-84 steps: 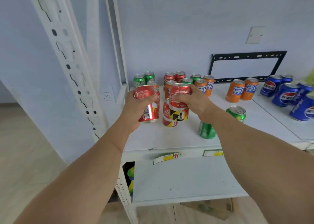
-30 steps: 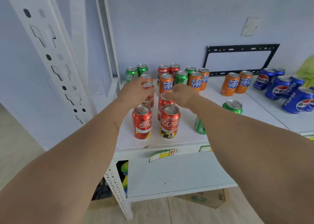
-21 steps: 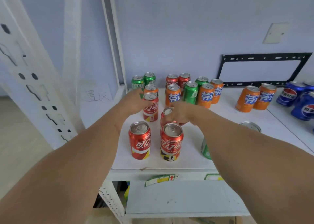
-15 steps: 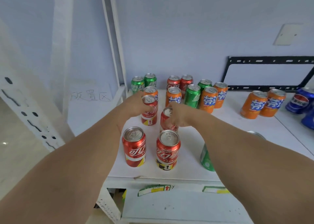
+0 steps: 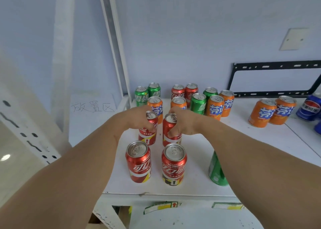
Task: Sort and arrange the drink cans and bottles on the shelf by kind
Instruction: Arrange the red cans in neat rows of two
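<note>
The left hand [image 5: 137, 119] has its fingers curled round a red can [image 5: 148, 128], and the right hand [image 5: 184, 123] has its fingers curled round a second red can [image 5: 171, 129] just beside it. Both cans stand upright on the smooth white shelf [image 5: 251, 142], with round shiny silver tops and pull tabs. In front of them, near the shelf's front edge, stand two more red cans [image 5: 139, 162] side by side, and their metal sides look glossy. Under the right arm is a green can [image 5: 217, 171], partly hidden. Behind the hands sits a mixed bunch: green cans [image 5: 142, 96] at the back left, orange cans with blue writing [image 5: 215, 107], a further green can [image 5: 198, 103] between the orange ones, and two red ones [image 5: 178, 92] at the back. Farther right stand two orange cans [image 5: 262, 112] together, and then blue cans [image 5: 308, 109] at the edge of the view. A sheet of paper with hand-drawn marks [image 5: 93, 106] is on the left. A flat black metal frame with holes [image 5: 274, 79] leans at the pale wall. A white metal post with cut-out slots [image 5: 29, 123] stands at the left.
</note>
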Demonstrator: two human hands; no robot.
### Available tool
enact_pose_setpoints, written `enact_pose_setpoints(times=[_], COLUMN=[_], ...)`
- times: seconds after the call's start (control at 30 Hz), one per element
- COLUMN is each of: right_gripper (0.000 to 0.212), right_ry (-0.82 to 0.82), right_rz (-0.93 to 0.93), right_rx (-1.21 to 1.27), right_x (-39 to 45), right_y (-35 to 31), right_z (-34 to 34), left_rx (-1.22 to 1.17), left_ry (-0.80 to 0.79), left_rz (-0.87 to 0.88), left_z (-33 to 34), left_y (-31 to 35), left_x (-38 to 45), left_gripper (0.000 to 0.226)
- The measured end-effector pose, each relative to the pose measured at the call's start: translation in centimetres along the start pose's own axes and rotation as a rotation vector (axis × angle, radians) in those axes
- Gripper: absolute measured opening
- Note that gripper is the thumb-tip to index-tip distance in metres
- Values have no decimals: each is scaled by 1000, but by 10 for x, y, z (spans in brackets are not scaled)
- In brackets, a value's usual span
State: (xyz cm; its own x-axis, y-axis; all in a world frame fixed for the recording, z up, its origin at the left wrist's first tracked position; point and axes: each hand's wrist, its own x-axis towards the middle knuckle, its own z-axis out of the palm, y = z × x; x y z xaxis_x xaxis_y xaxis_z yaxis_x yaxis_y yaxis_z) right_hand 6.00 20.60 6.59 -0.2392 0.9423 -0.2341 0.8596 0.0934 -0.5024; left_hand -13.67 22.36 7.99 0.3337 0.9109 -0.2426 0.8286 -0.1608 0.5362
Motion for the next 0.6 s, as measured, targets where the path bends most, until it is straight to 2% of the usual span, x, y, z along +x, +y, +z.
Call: enact_pose_setpoints(times=[0.4,0.6], right_gripper=[83,80], right_ry=[13,43], right_rz=[20,44], right_rx=[-52,-47], right_x=[-16,-14], right_y=[-3,-3], right_z=[12,22], left_rx=[-13,-79], left_ry=[37,46], left_rz=[3,7], left_z=[-3,11], left_y=[-1,-6], left_x=[-42,-40], left_gripper=[43,50])
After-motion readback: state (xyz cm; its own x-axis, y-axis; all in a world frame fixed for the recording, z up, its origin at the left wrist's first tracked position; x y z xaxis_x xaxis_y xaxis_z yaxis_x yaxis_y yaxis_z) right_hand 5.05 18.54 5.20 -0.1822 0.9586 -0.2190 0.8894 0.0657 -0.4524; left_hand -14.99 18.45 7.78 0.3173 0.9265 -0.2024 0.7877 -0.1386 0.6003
